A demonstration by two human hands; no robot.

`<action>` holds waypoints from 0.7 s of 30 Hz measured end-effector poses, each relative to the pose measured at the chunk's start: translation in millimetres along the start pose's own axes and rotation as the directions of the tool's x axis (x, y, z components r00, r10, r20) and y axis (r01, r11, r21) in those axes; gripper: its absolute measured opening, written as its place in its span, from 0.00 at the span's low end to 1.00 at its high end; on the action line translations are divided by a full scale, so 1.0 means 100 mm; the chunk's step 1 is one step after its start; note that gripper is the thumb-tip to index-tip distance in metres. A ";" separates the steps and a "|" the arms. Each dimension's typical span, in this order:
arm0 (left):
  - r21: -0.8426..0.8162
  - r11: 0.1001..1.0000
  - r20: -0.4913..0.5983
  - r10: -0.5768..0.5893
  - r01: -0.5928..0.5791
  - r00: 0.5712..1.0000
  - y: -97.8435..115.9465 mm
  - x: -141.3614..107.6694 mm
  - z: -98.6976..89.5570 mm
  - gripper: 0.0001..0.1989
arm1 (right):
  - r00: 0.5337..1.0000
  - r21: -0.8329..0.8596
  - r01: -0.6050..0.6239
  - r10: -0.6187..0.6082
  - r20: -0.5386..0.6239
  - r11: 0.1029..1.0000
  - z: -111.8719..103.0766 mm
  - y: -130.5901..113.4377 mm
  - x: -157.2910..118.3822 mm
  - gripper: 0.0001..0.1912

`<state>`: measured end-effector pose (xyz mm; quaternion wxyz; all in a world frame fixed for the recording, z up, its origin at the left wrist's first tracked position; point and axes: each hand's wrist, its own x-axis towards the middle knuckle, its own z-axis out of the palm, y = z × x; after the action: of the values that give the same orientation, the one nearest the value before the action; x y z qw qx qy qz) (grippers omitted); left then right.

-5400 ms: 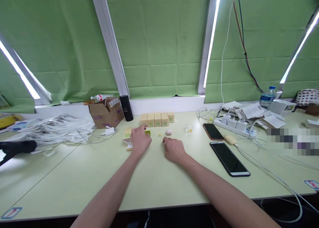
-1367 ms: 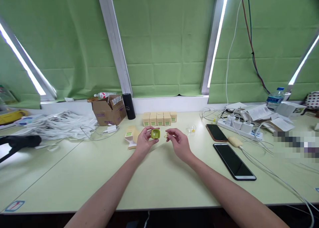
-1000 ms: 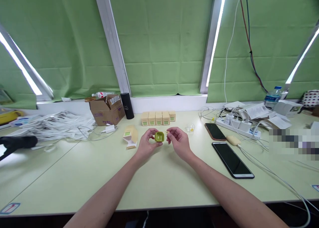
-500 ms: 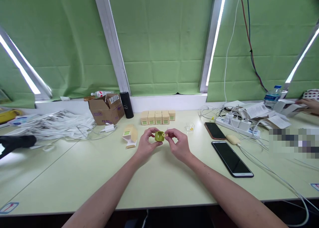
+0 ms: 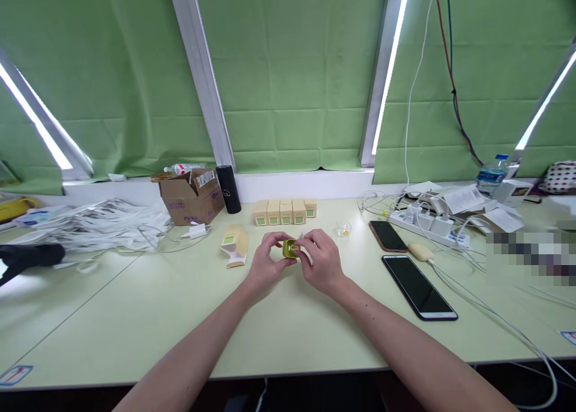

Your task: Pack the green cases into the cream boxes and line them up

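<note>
A small olive-green case (image 5: 288, 249) is held above the table between the thumb and fingers of my left hand (image 5: 266, 261). My right hand (image 5: 321, 261) has its fingertips pinched at the case's right side and opening; the small piece in them is mostly hidden. To the left lies an opened kraft-paper box (image 5: 236, 244) with a green label. Behind my hands several small kraft boxes (image 5: 279, 213) stand in a row. A small clear plastic piece (image 5: 343, 230) lies beyond my right hand.
On the right lie a large phone (image 5: 419, 287), a smaller phone (image 5: 388, 236), a power strip (image 5: 427, 226) and cables. Behind left stand a cardboard box (image 5: 191, 201) and a black cylinder (image 5: 228, 189), with white cables (image 5: 103, 226) beside them.
My right hand has moved left, bringing the small piece into the green case's opening. The other person's hand at the far right has left the view.
</note>
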<state>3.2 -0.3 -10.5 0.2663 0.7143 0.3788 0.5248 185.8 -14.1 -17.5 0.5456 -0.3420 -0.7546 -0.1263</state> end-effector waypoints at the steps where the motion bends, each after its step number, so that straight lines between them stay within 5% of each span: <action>1: 0.007 1.000 0.001 0.008 -0.008 1.000 0.00 0.00 0.00 0.21 | 1.000 -0.017 0.010 -0.010 0.004 1.000 0.00 0.00 0.00 0.08; 21: 0.065 0.996 0.031 0.066 -0.068 0.997 -0.01 -0.01 0.01 0.20 | 0.993 -0.127 0.118 -0.113 0.044 0.985 0.07 0.07 -0.04 0.09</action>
<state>3.6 -0.9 -11.7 0.2304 0.7425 0.3677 0.5103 185.6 -6.5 -25.1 0.4999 -0.3347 -0.7733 -0.2000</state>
